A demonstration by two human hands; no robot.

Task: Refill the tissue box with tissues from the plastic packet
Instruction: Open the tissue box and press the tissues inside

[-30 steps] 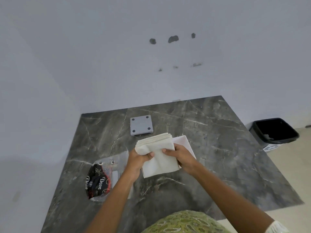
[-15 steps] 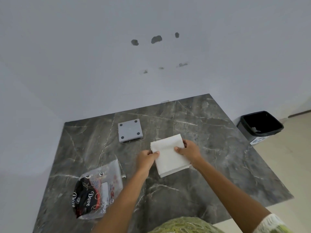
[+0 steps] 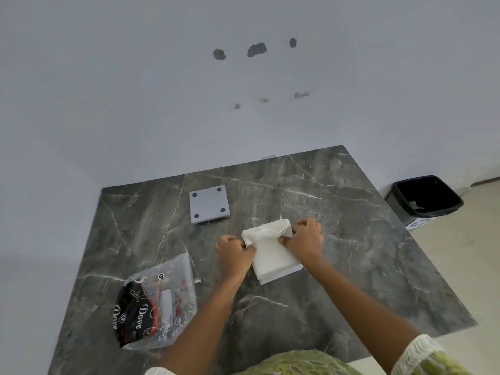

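A stack of white tissues point(image 3: 270, 251) rests on a white tissue box point(image 3: 281, 274), of which only the near edge shows, at the middle of the dark marble table point(image 3: 338, 266). My left hand point(image 3: 234, 253) pinches the stack's far left corner. My right hand point(image 3: 304, 239) grips its far right corner, where the sheets bunch up. The plastic packet point(image 3: 159, 299), clear with a black and red print, lies crumpled at the near left. A grey square lid point(image 3: 209, 204) with four dark feet lies upside down farther back.
A black waste bin point(image 3: 424, 198) stands on the floor to the right of the table. A white wall runs behind the table and along its left side. The table's near right corner borders pale floor.
The tissue stack went down from mid-air onto the box on the table. Both hands shifted to its far corners, and the far edge is now bunched.
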